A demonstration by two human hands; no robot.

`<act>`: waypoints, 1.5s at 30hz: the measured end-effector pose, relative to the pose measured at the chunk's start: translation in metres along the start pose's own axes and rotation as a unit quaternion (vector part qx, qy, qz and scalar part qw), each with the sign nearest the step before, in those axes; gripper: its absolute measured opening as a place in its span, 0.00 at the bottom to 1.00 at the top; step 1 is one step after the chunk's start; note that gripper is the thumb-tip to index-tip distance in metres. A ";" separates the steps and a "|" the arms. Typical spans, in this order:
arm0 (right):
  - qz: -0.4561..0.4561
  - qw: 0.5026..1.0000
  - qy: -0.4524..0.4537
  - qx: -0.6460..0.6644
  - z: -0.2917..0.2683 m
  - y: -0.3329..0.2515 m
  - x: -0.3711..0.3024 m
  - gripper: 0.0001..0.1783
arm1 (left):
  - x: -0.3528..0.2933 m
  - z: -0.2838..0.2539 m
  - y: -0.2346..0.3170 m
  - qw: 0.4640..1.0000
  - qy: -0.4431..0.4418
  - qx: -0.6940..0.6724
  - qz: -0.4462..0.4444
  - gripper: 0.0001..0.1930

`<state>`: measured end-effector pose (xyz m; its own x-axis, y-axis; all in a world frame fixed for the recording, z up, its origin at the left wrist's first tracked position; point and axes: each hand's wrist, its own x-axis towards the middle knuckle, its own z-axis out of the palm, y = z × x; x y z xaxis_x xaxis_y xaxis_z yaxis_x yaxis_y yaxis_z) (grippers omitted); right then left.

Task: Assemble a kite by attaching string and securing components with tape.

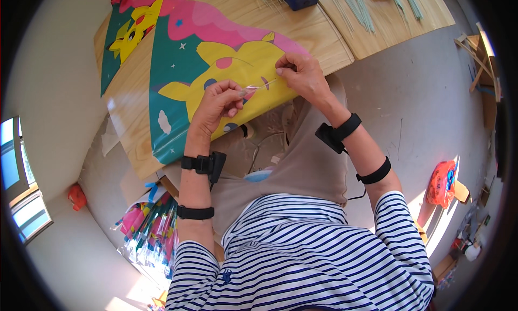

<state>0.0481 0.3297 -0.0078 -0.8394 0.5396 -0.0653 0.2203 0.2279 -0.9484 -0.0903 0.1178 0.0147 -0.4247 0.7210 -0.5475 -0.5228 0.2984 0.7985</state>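
wooden counter (pixel 324 38) carries a glossy printed kite sheet (pixel 183 57), teal, pink and yellow. left hand (pixel 216 103) and right hand (pixel 302 73) each pinch one end of a thin pale strip (pixel 261 85) over the sheet's lower edge. green rods (pixel 356 9) lie beyond.

Both hands are pinching a thin pale stick (pixel 258 87) between them, left hand (pixel 216 103) on one end, right hand (pixel 303 73) on the other, right over a colourful kite sheet (pixel 216 57) with a yellow cartoon critter, spread on the wooden counter (pixel 129 111). A bundle of wrapped kites (pixel 151 224) sits on the floor by the person's left side.
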 end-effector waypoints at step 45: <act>0.073 0.992 -0.098 0.042 -0.011 -0.002 0.006 0.10 | -0.064 -0.078 -0.016 0.997 0.058 0.004 0.046 0.03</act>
<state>0.0480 0.3419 -0.0030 -0.8837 0.3929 -0.2543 0.3109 0.0868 -0.9465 -0.1126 0.0182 0.0170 -0.5537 0.6688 -0.4960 -0.4715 0.2392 0.8488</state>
